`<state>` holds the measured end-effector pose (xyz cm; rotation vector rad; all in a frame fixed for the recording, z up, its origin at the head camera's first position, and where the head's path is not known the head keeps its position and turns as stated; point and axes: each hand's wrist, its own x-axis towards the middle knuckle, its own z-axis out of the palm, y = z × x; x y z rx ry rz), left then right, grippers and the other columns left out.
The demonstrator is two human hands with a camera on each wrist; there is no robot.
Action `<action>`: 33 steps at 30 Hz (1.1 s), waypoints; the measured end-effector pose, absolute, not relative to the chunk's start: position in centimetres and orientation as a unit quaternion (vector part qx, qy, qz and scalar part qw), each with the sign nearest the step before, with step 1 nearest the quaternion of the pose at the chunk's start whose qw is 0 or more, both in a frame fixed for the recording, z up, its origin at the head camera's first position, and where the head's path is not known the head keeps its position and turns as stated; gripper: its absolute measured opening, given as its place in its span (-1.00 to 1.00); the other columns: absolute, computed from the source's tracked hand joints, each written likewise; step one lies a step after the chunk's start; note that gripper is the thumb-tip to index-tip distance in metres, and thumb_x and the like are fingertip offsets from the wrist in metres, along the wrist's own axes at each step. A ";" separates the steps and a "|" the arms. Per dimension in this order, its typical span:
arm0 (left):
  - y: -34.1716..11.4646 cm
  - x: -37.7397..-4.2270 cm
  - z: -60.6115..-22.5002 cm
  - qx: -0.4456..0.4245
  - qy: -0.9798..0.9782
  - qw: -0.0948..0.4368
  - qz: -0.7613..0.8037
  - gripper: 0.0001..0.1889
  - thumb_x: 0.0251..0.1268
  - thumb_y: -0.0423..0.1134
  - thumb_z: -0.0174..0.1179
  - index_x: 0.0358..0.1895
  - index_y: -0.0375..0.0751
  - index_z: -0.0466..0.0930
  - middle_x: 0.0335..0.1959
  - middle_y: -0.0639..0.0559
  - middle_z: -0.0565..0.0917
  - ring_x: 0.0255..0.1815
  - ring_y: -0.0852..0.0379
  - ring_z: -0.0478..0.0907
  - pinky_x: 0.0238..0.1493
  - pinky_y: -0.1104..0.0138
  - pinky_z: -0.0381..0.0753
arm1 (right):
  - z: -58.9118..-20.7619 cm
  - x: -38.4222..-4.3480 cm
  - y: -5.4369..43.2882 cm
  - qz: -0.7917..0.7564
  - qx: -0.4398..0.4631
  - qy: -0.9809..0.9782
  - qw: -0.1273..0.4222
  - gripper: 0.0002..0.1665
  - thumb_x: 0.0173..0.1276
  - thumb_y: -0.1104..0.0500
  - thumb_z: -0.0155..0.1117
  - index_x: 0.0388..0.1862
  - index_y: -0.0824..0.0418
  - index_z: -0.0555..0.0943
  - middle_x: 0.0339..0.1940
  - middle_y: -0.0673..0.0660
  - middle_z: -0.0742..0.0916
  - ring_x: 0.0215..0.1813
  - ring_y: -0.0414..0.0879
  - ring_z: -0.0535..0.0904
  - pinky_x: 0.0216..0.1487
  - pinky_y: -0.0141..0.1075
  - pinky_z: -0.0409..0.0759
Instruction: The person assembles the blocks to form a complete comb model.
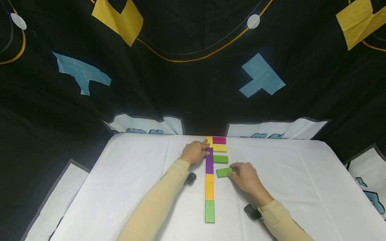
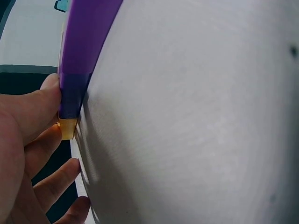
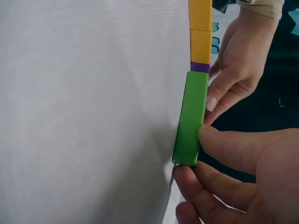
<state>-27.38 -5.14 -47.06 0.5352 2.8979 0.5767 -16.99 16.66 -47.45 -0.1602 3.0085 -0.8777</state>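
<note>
A column of coloured blocks runs away from the front of the white table, with a long purple block (image 1: 209, 161) in its far half and a yellow block (image 1: 209, 142) at its far end. My left hand (image 1: 194, 152) touches the column from the left, its thumb on the side of the purple block and a fingertip by the yellow end. My right hand (image 1: 247, 177) pinches one end of a green block (image 3: 190, 119) between thumb and fingers. That block lies slightly turned, right of the column and apart from it.
Right of the column, a magenta block (image 1: 219, 140), a yellow block (image 1: 219, 148) and another green block (image 1: 220, 159) lie crosswise against it. Orange blocks (image 1: 209, 190) and a light green block (image 1: 209, 211) form its near end. A dark patterned cloth (image 1: 193, 93) hangs behind the table (image 1: 301, 187).
</note>
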 end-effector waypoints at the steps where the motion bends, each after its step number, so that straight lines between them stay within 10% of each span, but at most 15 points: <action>1: -5.2 -27.4 -47.1 0.178 0.963 0.069 0.192 -0.48 0.41 -0.02 0.26 0.39 0.06 0.47 0.48 0.13 0.38 0.43 -0.04 0.39 0.42 0.07 0.36 | -47.4 -17.0 16.6 -0.279 -0.050 0.959 0.002 -0.60 0.25 0.16 0.46 0.02 0.34 0.72 -0.12 0.20 0.78 0.04 0.18 0.57 0.13 0.12 0.48; 12: -5.3 -27.3 -47.0 0.188 0.962 0.062 0.188 -0.48 0.41 -0.03 0.26 0.39 0.03 0.48 0.48 0.11 0.39 0.44 -0.06 0.38 0.41 0.05 0.36 | -47.3 -17.4 16.0 -0.276 -0.027 0.961 0.013 -0.59 0.20 0.09 0.53 -0.06 0.32 0.74 -0.37 0.03 0.72 -0.21 -0.03 0.52 -0.21 -0.16 0.50; 33: -5.2 -27.3 -47.0 0.184 0.962 0.062 0.192 -0.48 0.40 -0.03 0.26 0.39 0.04 0.48 0.48 0.12 0.38 0.44 -0.05 0.38 0.42 0.04 0.35 | -47.3 -17.7 15.6 -0.273 -0.025 0.961 0.018 -0.58 0.20 0.08 0.53 -0.06 0.33 0.74 -0.38 0.03 0.73 -0.23 -0.05 0.53 -0.22 -0.16 0.54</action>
